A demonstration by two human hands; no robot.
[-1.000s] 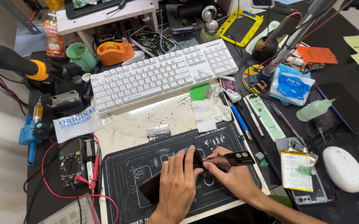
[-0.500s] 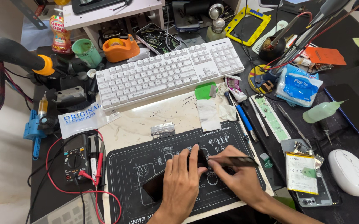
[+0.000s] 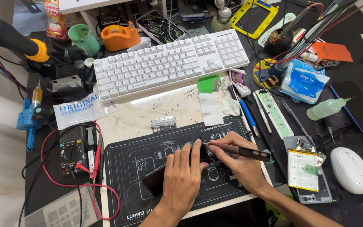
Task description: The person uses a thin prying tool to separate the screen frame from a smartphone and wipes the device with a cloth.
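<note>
So the left hand (image 3: 181, 178) is lying flat-ish over a dark phone (image 3: 156, 180), fingers loosely curled, pinning it down on the black repair mat (image 3: 122, 168) at the front of the worktop (image 3: 156, 113). The phone's long axis runs diagonally, its near end pointing lower-left, the far end hidden under the fingers. The right hand (image 3: 240, 164) is closed around dark tweezers (image 3: 240, 150), which lie nearly level, tip pointing left at the phone's top edge. A white keyboard (image 3: 169, 63) sits well behind.
</note>
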